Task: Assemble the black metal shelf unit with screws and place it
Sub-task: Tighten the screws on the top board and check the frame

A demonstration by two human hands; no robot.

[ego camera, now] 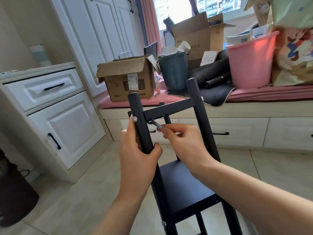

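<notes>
Left hand (137, 155) gripped shelf unit's front post (138, 126); right hand (184, 141) pinched small hex key (156, 125) under top crossbar (169, 107).

Both hands (138, 155) (184, 141) raised, fingers apparently curled

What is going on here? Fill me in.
A person is putting together a black metal shelf unit that stands on the tiled floor. The left hand grips the front post just below a fitted screw. The right hand pinches a small grey tool under the top crossbar, apparently working on a fastener there. A lower shelf is already in place.
</notes>
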